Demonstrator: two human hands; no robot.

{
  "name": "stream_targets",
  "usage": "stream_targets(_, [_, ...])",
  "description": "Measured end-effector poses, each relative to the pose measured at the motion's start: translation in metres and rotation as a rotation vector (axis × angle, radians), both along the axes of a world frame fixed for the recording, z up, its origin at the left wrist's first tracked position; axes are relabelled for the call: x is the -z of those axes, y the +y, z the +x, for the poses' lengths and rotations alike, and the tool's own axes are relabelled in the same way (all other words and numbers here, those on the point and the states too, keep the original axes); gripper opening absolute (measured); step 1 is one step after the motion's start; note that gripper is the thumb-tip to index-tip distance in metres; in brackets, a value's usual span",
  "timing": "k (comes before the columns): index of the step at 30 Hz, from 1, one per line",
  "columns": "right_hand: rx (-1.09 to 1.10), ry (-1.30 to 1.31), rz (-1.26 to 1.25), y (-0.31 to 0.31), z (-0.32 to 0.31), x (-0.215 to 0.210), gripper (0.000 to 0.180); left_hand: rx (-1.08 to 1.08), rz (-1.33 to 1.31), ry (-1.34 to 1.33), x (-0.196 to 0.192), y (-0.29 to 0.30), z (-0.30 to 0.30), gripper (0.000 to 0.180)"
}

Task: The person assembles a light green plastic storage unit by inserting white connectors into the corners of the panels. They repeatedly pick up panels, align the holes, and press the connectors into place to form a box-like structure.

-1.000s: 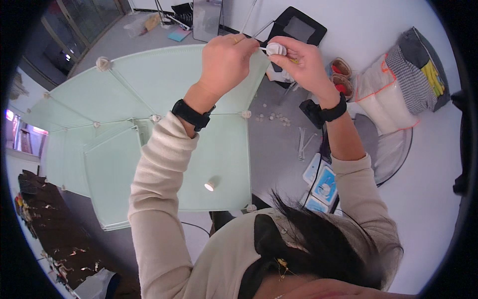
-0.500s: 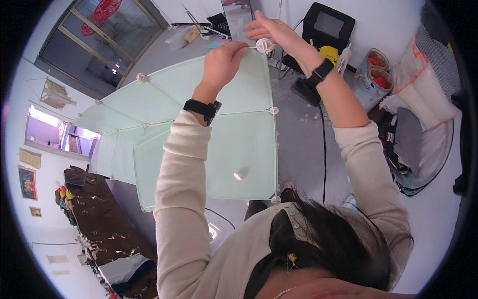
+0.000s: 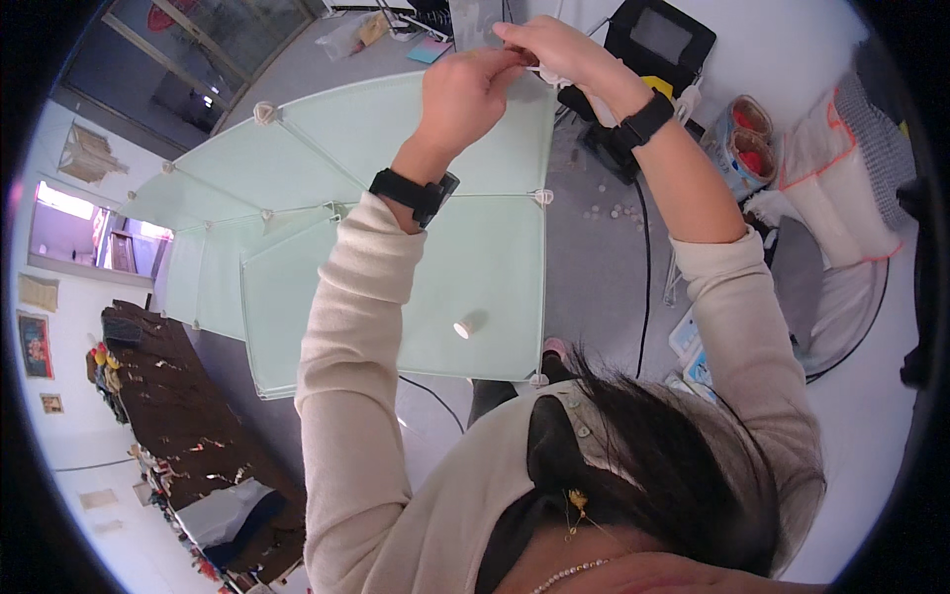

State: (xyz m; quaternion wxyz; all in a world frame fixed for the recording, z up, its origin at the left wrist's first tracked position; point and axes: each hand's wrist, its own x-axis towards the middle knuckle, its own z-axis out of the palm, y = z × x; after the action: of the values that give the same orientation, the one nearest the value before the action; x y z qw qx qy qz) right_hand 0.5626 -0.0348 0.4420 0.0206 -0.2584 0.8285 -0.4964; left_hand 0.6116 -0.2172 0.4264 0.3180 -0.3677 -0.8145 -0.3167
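Observation:
A structure of pale green translucent panels (image 3: 396,297) joined by white round connectors stands before me. At its far right corner, my left hand (image 3: 467,94) is pinched round a thin white rod (image 3: 533,68) beside a white connector (image 3: 552,76). My right hand (image 3: 566,51) is curled at this connector from the right, its fingers closed against it and hiding part of it. Other connectors show along the edges, one at the right side (image 3: 542,197) and one at the far left edge (image 3: 264,113). A small white cylindrical piece (image 3: 464,328) rests on the near panel.
To the right are a black chair (image 3: 658,40), a bucket (image 3: 749,148) with red things in it and a white sack (image 3: 826,158). A black cable (image 3: 645,287) crosses the floor near scattered small white pieces (image 3: 614,212). A brown-covered surface (image 3: 198,416) lies left.
My right hand has come down from above the corner connector and closed at it. My left hand has moved right and farther away along the rod. The view has shifted slightly.

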Motion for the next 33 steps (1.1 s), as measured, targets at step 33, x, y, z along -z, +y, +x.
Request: stream_targets(33, [0.177, -0.425, -0.014, -0.325, 0.331, 0.291, 0.040, -1.392, 0.098, -0.745, 0.256, -0.586, 0.367, 0.032])
